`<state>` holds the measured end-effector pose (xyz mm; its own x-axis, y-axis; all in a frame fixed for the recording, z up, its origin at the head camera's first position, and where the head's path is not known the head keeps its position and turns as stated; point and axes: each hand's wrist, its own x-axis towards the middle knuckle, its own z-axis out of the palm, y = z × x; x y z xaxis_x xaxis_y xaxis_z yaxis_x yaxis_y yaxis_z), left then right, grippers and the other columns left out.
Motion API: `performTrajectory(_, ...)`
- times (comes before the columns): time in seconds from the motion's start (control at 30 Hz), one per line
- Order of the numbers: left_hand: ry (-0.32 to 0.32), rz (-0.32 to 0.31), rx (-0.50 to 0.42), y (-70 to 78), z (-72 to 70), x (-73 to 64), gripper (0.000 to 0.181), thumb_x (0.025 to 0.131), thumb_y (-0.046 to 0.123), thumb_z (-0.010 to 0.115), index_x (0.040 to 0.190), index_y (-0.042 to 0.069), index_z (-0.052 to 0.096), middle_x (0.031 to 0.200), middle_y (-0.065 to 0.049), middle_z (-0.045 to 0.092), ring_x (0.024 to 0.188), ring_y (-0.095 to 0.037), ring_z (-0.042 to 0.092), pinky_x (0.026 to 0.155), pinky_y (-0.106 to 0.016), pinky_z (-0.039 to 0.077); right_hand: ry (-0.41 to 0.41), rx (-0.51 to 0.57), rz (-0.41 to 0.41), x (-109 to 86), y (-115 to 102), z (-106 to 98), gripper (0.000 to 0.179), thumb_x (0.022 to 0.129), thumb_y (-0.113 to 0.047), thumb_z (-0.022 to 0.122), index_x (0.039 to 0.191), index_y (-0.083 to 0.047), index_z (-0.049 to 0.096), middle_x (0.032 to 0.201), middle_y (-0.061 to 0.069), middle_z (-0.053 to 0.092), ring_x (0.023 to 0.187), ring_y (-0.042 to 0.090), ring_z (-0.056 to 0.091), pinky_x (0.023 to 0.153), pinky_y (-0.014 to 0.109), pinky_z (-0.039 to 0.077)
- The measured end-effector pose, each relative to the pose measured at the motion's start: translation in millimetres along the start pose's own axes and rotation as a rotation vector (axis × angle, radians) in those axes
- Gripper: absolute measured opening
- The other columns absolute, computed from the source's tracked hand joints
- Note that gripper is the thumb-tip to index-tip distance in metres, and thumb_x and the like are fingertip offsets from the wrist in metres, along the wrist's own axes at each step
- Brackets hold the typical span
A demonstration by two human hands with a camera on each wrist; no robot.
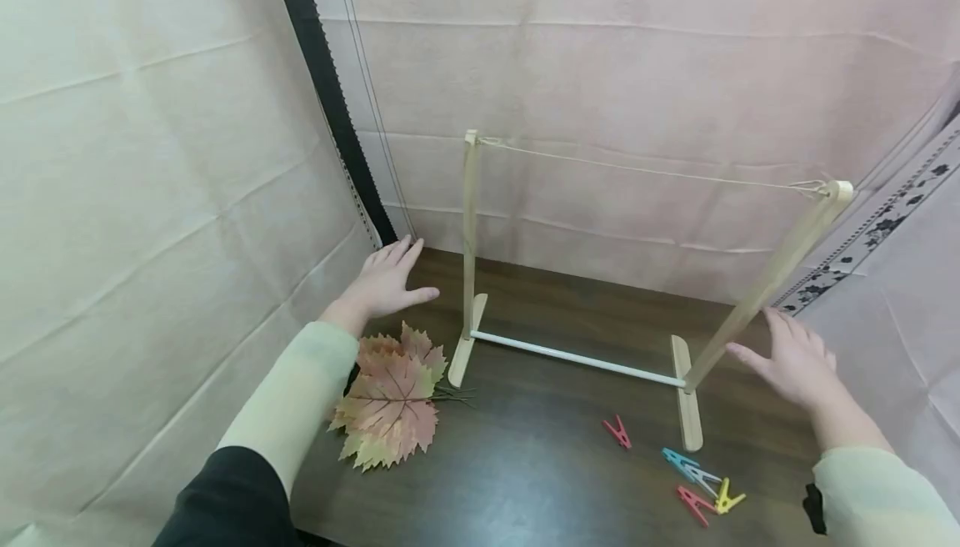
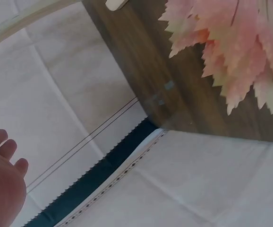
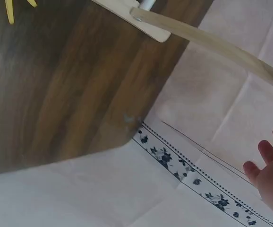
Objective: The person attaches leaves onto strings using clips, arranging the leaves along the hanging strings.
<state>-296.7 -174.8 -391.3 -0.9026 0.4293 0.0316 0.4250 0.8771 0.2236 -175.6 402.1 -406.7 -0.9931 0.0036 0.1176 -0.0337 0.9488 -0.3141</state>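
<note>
A wooden stand (image 1: pixel 469 238) with two upright posts has a string (image 1: pixel 637 168) tied between their tops and a white rod (image 1: pixel 577 355) joining them low down. My left hand (image 1: pixel 386 280) hovers left of the left post, fingers spread and holding nothing. Beside the right post, my right hand (image 1: pixel 798 359) is also spread and empty, its thumb pointing at the post. Below my left hand lies a pile of artificial maple leaves (image 1: pixel 393 401) in pink and yellow-green, their stems toward the stand. In the left wrist view, those leaves (image 2: pixel 240 42) fill the upper right corner.
Several clothespins lie at the front right of the dark wooden table (image 1: pixel 540 447): a red one (image 1: pixel 618 432) apart, and blue (image 1: pixel 681 459), yellow (image 1: pixel 727 497) and another red (image 1: pixel 696 504) bunched together. Pale cloth walls (image 1: pixel 637 72) enclose the back and both sides.
</note>
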Motion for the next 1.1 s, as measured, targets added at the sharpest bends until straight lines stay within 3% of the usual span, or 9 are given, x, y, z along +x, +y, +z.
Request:
performTrajectory(0.17,-0.001,-0.014,-0.071,0.3,15.7,-2.0,0.105,0.077,0.074,0.050,0.152,0.012,0.009,0.155,-0.015,0.009,0.138,-0.038,0.012,0.107,-0.057,0.009,0.103,0.045,-0.073,-8.8,2.3,14.4,0.076,0.090,-0.040,0.060,0.134,0.015,0.032,0.129,0.039,0.036,0.110,0.062,0.030,0.080,0.073,0.023)
performTrajectory(0.33,-0.009,-0.015,-0.109,-0.5,32.8,-3.3,0.106,0.077,0.073,0.053,0.151,0.010,0.012,0.155,-0.013,0.012,0.138,-0.037,0.014,0.107,-0.056,0.010,0.141,0.086,-0.101,-16.3,2.3,30.4,0.071,0.089,-0.035,0.063,0.128,0.018,0.037,0.124,0.041,0.040,0.107,0.062,0.033,0.083,0.071,0.024)
performTrajectory(0.67,-0.015,-0.021,-0.159,-2.1,52.0,-8.2,0.103,0.078,0.066,0.059,0.151,0.009,0.012,0.155,-0.013,0.013,0.137,-0.039,0.015,0.107,-0.057,0.011,0.143,0.151,-0.069,-25.9,3.8,61.6,0.071,0.089,-0.033,0.064,0.128,0.020,0.037,0.124,0.042,0.040,0.109,0.062,0.033,0.089,0.068,0.023)
performTrajectory(0.97,0.039,0.025,-0.156,-6.2,78.7,-17.3,0.100,0.075,0.065,0.064,0.150,0.013,0.023,0.154,-0.006,0.020,0.139,-0.033,0.014,0.103,-0.061,0.015,0.127,0.192,-0.057,-37.5,1.5,90.6,0.062,0.088,-0.027,0.066,0.126,0.016,0.041,0.123,0.039,0.042,0.110,0.057,0.036,0.091,0.065,0.024)
performTrajectory(1.1,0.040,0.042,-0.169,-6.0,88.6,-22.1,0.095,0.076,0.058,0.068,0.149,0.014,0.026,0.153,-0.004,0.025,0.136,-0.033,0.019,0.104,-0.058,0.016,0.101,0.202,-0.038,-42.3,-0.5,102.0,0.062,0.088,-0.028,0.065,0.127,0.015,0.041,0.124,0.039,0.041,0.112,0.056,0.035,0.091,0.064,0.024)
